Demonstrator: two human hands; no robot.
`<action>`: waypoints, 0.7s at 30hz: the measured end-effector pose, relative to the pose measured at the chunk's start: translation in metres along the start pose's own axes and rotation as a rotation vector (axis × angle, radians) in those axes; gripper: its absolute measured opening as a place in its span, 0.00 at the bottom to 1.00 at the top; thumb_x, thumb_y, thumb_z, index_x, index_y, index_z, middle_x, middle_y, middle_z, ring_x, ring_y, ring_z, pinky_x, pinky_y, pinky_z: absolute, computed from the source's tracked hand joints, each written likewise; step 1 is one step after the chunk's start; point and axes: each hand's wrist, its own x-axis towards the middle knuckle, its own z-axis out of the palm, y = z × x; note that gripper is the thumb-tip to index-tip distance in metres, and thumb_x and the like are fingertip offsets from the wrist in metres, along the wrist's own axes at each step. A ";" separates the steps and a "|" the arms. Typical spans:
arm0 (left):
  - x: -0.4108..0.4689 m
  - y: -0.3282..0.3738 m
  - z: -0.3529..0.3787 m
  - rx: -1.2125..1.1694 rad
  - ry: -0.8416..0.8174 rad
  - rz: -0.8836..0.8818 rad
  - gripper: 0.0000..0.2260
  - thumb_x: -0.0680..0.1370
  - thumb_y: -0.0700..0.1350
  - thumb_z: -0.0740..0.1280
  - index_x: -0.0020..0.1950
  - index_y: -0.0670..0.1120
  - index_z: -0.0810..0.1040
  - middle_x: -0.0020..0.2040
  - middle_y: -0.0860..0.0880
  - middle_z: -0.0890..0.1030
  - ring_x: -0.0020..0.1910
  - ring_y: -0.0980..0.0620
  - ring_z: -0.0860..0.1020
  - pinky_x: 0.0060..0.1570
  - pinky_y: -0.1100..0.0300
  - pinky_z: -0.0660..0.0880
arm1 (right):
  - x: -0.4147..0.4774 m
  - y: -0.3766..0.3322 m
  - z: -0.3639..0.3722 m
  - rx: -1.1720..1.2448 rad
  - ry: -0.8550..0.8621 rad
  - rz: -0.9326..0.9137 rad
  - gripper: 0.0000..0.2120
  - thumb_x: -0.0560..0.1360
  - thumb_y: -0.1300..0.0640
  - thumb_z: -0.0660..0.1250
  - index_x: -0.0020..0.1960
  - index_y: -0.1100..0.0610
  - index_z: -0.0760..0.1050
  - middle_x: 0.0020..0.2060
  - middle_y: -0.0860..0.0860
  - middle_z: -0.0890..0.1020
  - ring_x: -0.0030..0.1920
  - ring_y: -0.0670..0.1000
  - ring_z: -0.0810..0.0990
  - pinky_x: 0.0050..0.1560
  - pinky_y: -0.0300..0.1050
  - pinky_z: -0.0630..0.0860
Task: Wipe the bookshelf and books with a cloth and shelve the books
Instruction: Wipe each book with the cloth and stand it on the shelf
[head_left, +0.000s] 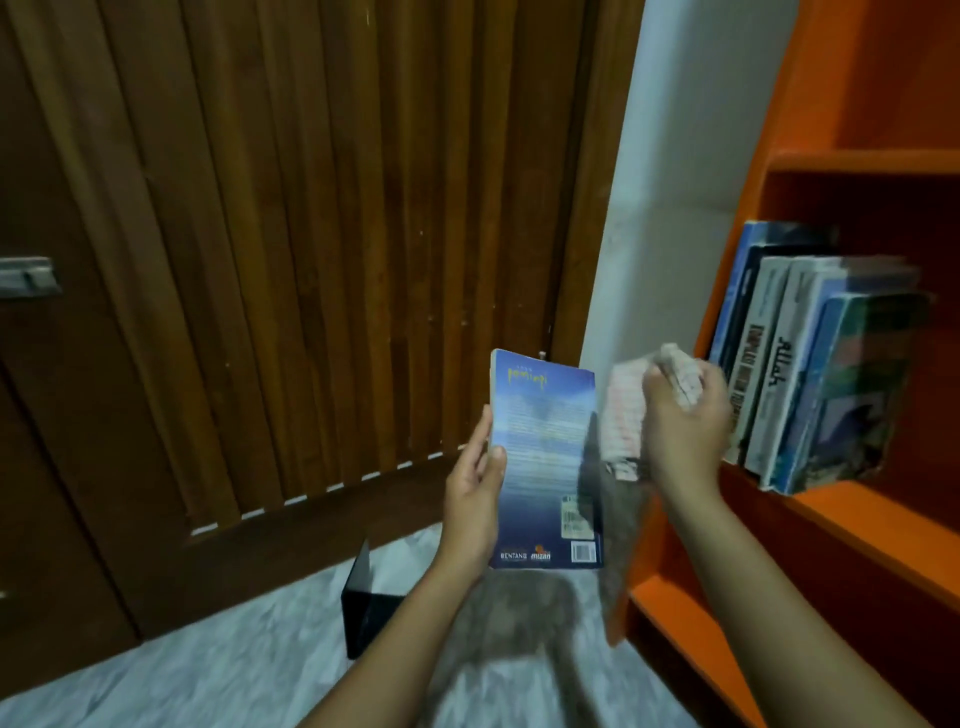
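Note:
My left hand (475, 499) holds a blue paperback book (545, 462) upright by its left edge, back cover facing me. Just to the book's right, my right hand (685, 421) is closed on a pale checked cloth (623, 410), blurred by motion, with part of it hanging down beside the book. The orange bookshelf (852, 519) stands at the right. Several books (810, 374) stand upright on its middle shelf, right behind my right hand. The shelf above them looks bare.
A dark wooden slatted door (311, 234) fills the left and centre. A black bookend (366, 603) stands on the white marbled floor (234, 665) below the book. A pale wall strip (670, 182) separates door and shelf.

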 end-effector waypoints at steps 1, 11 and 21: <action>-0.003 0.003 0.007 -0.003 -0.014 0.008 0.18 0.80 0.42 0.60 0.66 0.61 0.67 0.69 0.46 0.73 0.65 0.44 0.74 0.64 0.40 0.70 | 0.001 -0.015 0.011 -0.009 -0.031 -0.074 0.04 0.75 0.56 0.66 0.49 0.51 0.71 0.38 0.45 0.77 0.39 0.46 0.77 0.39 0.47 0.75; -0.018 0.031 0.033 -0.128 -0.037 0.147 0.19 0.80 0.39 0.58 0.66 0.58 0.68 0.63 0.56 0.77 0.63 0.53 0.75 0.64 0.50 0.72 | 0.028 -0.029 0.015 -0.377 0.123 -0.129 0.08 0.76 0.53 0.63 0.53 0.54 0.71 0.48 0.52 0.79 0.46 0.56 0.78 0.43 0.51 0.76; -0.006 0.034 0.037 -0.397 -0.006 0.046 0.19 0.79 0.37 0.59 0.65 0.56 0.71 0.68 0.45 0.74 0.66 0.47 0.73 0.66 0.46 0.68 | -0.006 -0.008 0.008 -0.495 0.043 -0.151 0.10 0.75 0.55 0.65 0.55 0.57 0.72 0.51 0.55 0.79 0.48 0.59 0.77 0.38 0.43 0.62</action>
